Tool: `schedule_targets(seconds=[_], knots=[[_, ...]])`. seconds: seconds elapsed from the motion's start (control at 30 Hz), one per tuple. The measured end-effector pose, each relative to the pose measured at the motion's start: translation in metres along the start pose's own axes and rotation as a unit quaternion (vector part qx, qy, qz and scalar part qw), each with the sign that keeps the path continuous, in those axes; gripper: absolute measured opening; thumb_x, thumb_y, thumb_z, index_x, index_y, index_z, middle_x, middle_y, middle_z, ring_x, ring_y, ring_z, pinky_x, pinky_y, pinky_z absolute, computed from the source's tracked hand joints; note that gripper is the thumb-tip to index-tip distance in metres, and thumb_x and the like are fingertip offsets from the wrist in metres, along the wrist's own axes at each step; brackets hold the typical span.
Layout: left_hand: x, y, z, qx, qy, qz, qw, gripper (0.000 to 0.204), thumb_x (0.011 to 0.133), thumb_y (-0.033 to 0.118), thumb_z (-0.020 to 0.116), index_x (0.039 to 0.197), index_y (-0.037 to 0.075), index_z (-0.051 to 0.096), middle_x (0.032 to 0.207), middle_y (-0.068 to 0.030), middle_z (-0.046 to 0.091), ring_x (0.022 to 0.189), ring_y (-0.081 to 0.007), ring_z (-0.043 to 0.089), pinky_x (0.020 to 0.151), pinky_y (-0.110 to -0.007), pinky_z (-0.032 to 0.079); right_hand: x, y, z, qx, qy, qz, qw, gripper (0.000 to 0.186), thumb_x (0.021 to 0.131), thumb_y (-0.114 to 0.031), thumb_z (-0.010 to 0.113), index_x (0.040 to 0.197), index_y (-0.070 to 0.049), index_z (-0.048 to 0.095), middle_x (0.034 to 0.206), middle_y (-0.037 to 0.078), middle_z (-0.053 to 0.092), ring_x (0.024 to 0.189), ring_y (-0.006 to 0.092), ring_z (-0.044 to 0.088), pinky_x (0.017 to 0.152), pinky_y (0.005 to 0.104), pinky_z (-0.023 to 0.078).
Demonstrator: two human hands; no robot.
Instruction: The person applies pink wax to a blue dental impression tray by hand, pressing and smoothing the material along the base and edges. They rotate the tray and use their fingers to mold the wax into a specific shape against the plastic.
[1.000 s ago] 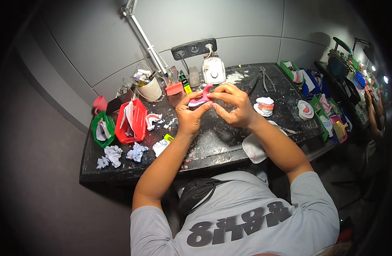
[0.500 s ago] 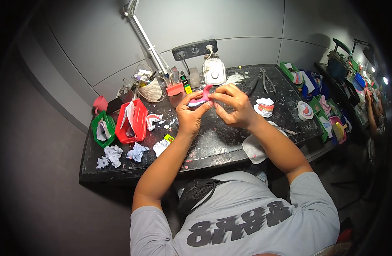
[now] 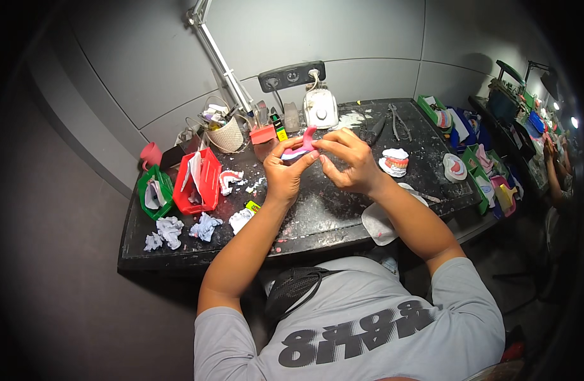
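Above the dark workbench [image 3: 342, 216], left hand [image 3: 284, 173] and right hand [image 3: 349, 159] together pinch a pink denture base [image 3: 301, 147], fingers closed on it from both sides. Red bin [image 3: 200, 181] stands left; a plaster tooth model [image 3: 395, 162] lies right.

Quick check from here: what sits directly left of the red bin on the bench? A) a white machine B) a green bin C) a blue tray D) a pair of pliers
B: the green bin stands right beside the red bin on its left, near the bench's left end.
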State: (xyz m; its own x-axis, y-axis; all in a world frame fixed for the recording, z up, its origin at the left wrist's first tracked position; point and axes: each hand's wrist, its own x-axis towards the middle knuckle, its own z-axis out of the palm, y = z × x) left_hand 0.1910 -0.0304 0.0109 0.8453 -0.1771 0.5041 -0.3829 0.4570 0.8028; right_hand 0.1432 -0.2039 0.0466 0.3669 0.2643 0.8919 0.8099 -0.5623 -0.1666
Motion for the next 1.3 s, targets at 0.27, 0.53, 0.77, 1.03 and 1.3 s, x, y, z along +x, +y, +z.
schedule_targets(seconds=[0.27, 0.53, 0.77, 1.03, 1.3], knots=[[-0.001, 0.004, 0.002, -0.014, -0.003, -0.01, 1.0, 0.035, 0.079, -0.002, 0.083, 0.111, 0.001, 0.069, 0.107, -0.0059, 0.069, 0.097, -0.0134, 0.067, 0.088, -0.03, 0.057, 0.003, -0.005, -0.002, 0.022, 0.009, 0.024, 0.999, 0.031, 0.078, -0.007, 0.07, 0.108, -0.001, 0.07, 0.097, 0.013, 0.066, 0.087, 0.0293, 0.064, 0.08, 0.0378, 0.054], [0.0, 0.008, 0.002, -0.071, -0.018, -0.04, 0.997, 0.042, 0.08, -0.006, 0.08, 0.119, -0.001, 0.066, 0.112, -0.0109, 0.071, 0.102, -0.0181, 0.069, 0.09, -0.033, 0.059, 0.004, -0.005, -0.004, 0.051, 0.006, 0.057, 0.997, 0.039, 0.08, -0.01, 0.071, 0.118, -0.006, 0.067, 0.098, 0.014, 0.065, 0.088, 0.0284, 0.065, 0.08, 0.0381, 0.053], [0.0, 0.007, 0.001, -0.099, -0.024, -0.058, 0.993, 0.042, 0.08, -0.007, 0.08, 0.119, 0.0, 0.066, 0.112, -0.0118, 0.071, 0.101, -0.0188, 0.07, 0.09, -0.033, 0.059, 0.002, -0.001, -0.001, 0.059, -0.008, 0.011, 0.998, 0.043, 0.08, -0.011, 0.071, 0.123, -0.006, 0.065, 0.101, 0.015, 0.065, 0.089, 0.0277, 0.064, 0.077, 0.0378, 0.053], [0.0, 0.006, -0.002, -0.099, -0.043, -0.036, 0.994, 0.036, 0.085, -0.006, 0.075, 0.118, 0.005, 0.064, 0.111, -0.0107, 0.07, 0.1, -0.0239, 0.071, 0.087, -0.042, 0.062, 0.002, 0.0, -0.003, 0.081, 0.019, 0.008, 0.996, 0.047, 0.079, -0.009, 0.072, 0.125, -0.004, 0.064, 0.101, 0.014, 0.065, 0.088, 0.0272, 0.064, 0.078, 0.0366, 0.054], [0.002, 0.008, -0.009, -0.204, -0.109, -0.062, 0.971, 0.044, 0.084, -0.005, 0.075, 0.124, 0.005, 0.062, 0.115, -0.0151, 0.07, 0.107, -0.0282, 0.071, 0.093, -0.041, 0.06, 0.002, -0.004, -0.006, 0.088, 0.028, -0.009, 0.996, 0.046, 0.077, -0.006, 0.072, 0.123, -0.004, 0.063, 0.104, 0.015, 0.066, 0.088, 0.0281, 0.064, 0.077, 0.0366, 0.054]])
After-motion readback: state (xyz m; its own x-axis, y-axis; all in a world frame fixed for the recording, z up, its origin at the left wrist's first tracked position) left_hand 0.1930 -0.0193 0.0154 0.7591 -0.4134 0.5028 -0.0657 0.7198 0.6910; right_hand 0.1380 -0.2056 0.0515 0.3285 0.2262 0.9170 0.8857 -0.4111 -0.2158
